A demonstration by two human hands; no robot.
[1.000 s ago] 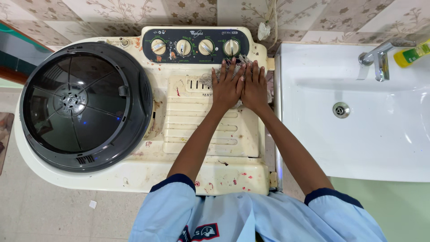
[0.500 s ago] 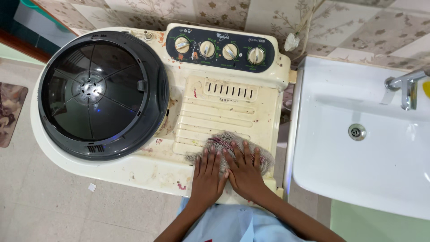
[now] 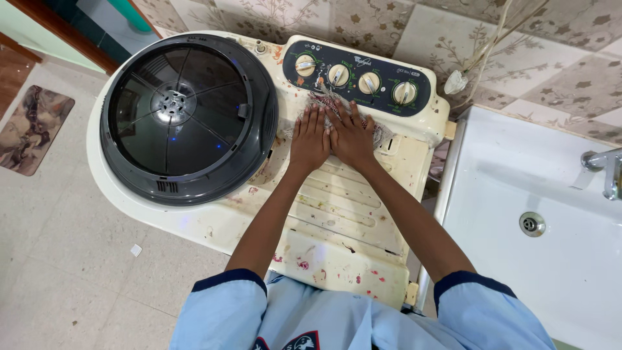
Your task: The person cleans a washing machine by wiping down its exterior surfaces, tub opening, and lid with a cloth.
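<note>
Head view looks straight down on your two arms, stretched out over a cream twin-tub washing machine [image 3: 337,249]. Your left hand [image 3: 310,137] and right hand [image 3: 353,135] lie side by side, touching along the thumbs, both flat with fingers spread and palms pressed down on a mesh cloth [image 3: 379,134]. Neither hand is curled around it; they only bear on it from above.

Most of that cloth is hidden under your palms. Only a frayed grey and reddish fringe shows past your fingertips [image 3: 319,109] and out to the right of your right hand, so you cannot make out its full shape or how it is folded. It sits at the far end of the ribbed cream lid [image 3: 343,207], right against the dark control panel [image 3: 359,76] with its four cream knobs, and it covers the lid's far edge there.

To your left, the round dark lid [image 3: 184,120] of the other tub is closed, its tinted top showing glare more than what lies beneath. Red and brown specks mark the machine's near edge. On your right, a white sink [image 3: 518,259] is cut off by the frame, and only part of its metal tap [image 3: 606,170] shows. A patterned mat [image 3: 32,129] lies on the floor at far left. Your light blue sleeves [image 3: 223,308] fill the bottom edge.
</note>
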